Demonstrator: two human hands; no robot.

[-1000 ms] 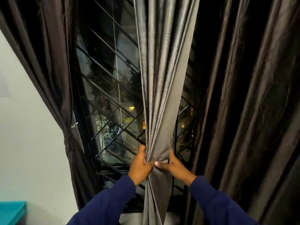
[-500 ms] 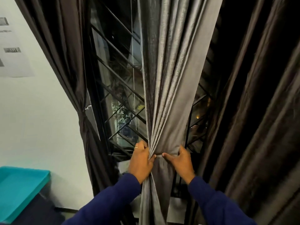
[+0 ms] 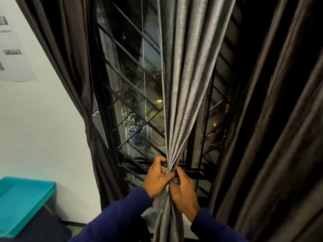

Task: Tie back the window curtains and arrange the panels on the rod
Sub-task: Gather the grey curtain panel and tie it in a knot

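A grey middle curtain panel (image 3: 188, 88) hangs in front of the window and narrows to a tight bunch at sill height. My left hand (image 3: 157, 179) grips that bunch from the left. My right hand (image 3: 183, 191) pinches it from the right, fingertips touching the left hand. Below the hands the fabric falls in a narrow twisted tail. A dark brown curtain (image 3: 70, 67) at the left is gathered at a tie point by the wall. A wide dark brown curtain (image 3: 279, 137) hangs loose on the right. The rod is out of view.
A black metal window grille (image 3: 132, 95) with diagonal bars stands behind the curtains, night outside. The white wall (image 3: 43, 128) on the left carries a paper sheet (image 3: 12, 55). A teal lid on a bin (image 3: 22, 201) sits at the lower left.
My hands have closed in on each other, squeezing the grey panel into a tighter bunch. The view has shifted, showing more of the left wall and the teal bin.
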